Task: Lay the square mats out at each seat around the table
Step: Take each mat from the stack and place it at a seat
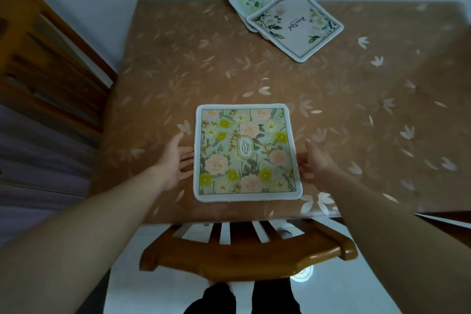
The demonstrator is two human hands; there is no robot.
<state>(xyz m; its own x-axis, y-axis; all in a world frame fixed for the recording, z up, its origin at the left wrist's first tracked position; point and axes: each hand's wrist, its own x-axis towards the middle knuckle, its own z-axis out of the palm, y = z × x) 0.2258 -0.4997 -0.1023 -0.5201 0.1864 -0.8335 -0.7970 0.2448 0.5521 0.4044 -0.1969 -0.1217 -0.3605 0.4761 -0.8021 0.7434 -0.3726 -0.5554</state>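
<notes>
A square floral mat (246, 151) with a white border and the word "GARDEN" lies flat near the front edge of the table (178, 79), right behind a wooden chair. My left hand (175, 159) is open at the mat's left edge, fingertips touching or almost touching it. On the other side, my right hand (314, 160) is open at the right edge in the same way. A pile of other white floral mats (283, 11) leans against the wall at the table's far side, the front one (297, 25) lying on the tablecloth.
The table wears a brown cloth with pale leaf prints. A wooden chair back (244, 252) stands between me and the table's front edge. Dark wooden furniture (46, 58) runs along the left side. White floor lies below.
</notes>
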